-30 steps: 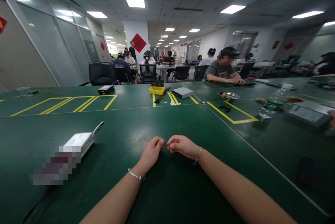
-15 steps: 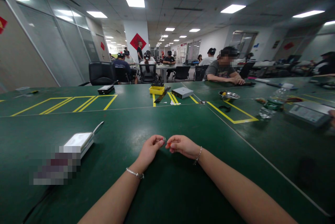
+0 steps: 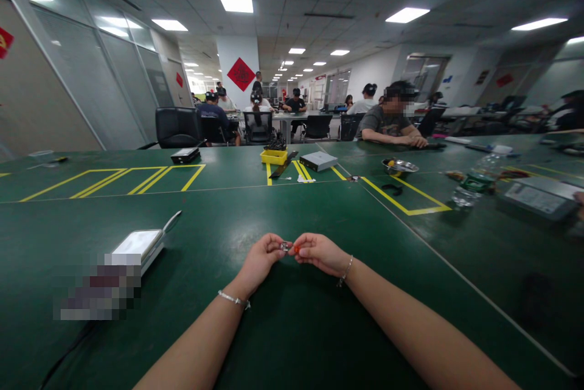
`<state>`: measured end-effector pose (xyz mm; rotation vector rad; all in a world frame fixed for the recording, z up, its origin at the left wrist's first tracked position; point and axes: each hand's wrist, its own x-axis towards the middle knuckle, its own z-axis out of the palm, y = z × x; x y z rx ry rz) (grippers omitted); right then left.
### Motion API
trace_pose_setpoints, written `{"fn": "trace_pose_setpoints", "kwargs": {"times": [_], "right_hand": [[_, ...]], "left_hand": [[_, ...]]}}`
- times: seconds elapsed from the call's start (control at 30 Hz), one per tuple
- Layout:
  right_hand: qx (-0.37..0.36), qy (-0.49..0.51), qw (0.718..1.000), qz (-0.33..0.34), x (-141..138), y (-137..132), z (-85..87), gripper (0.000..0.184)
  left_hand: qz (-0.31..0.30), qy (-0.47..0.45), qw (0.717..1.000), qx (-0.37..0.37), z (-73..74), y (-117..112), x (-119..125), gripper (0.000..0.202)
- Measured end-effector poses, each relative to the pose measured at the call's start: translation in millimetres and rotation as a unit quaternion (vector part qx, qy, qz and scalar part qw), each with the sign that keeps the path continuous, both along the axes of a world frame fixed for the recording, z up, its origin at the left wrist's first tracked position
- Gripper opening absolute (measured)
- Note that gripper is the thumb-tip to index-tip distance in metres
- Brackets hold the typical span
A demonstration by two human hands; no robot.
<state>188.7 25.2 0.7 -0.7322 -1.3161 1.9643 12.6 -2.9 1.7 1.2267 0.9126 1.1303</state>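
Observation:
Over the green table (image 3: 205,226), my two hands meet fingertip to fingertip. My left hand (image 3: 263,255) is closed in a pinch on a small shiny silver piece (image 3: 284,246), whose exact kind is too small to tell. My right hand (image 3: 319,253) pinches a small orange piece (image 3: 297,250) between thumb and fingers. The two pieces are held close together; whether they touch, I cannot tell. Most of each piece is hidden by my fingers.
On the left lies a device with a lit screen (image 3: 137,245) and cable. Farther back are a yellow bin (image 3: 274,156), a grey box (image 3: 318,161), a metal bowl (image 3: 404,166) and a plastic bottle (image 3: 472,186). A seated person (image 3: 387,119) leans on the table's far side.
My hands have come slightly closer together, and more of the silver piece shows at my left fingertips. In the background, a standing person has shifted right.

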Motion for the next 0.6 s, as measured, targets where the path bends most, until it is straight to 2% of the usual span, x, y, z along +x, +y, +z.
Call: {"fn": "trace_pose_setpoints", "kwargs": {"times": [0.33,0.5,0.6], "right_hand": [[0.003,0.002,1.0,-0.003,-1.6,0.4,-1.1,0.026],[0.005,0.0,1.0,0.002,-0.9,1.8,-3.1,0.024],[0.001,0.012,1.0,0.002,-1.0,1.6,-2.4,0.023]], "left_hand": [[0.005,0.037,0.999,0.017,-0.1,-0.3,2.5,0.011],[0.019,0.128,0.989,0.078,-1.6,1.2,0.6,0.016],[0.026,0.174,0.98,0.089,0.2,0.6,0.1,0.02]]}}
